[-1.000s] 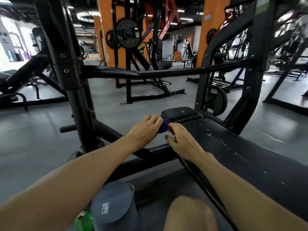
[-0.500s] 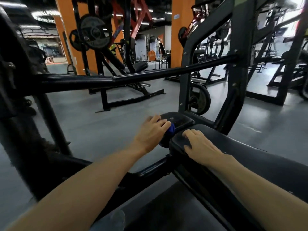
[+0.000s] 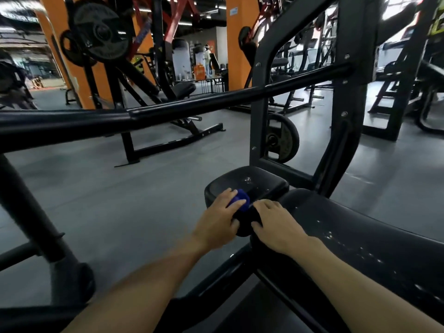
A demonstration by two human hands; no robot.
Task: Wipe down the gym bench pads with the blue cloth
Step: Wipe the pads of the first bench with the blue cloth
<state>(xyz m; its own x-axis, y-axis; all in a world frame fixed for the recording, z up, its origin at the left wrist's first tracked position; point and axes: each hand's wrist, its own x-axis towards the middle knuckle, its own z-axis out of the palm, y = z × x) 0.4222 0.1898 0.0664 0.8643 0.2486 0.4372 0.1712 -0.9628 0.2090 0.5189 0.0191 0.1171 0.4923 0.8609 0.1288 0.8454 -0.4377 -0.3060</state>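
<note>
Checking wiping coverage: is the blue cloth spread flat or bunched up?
Bunched: the blue cloth is a small wad under the left hand.

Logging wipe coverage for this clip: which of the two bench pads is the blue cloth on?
The small seat pad, beyond the long back pad. The left hand holds the blue cloth on its near end.
</note>
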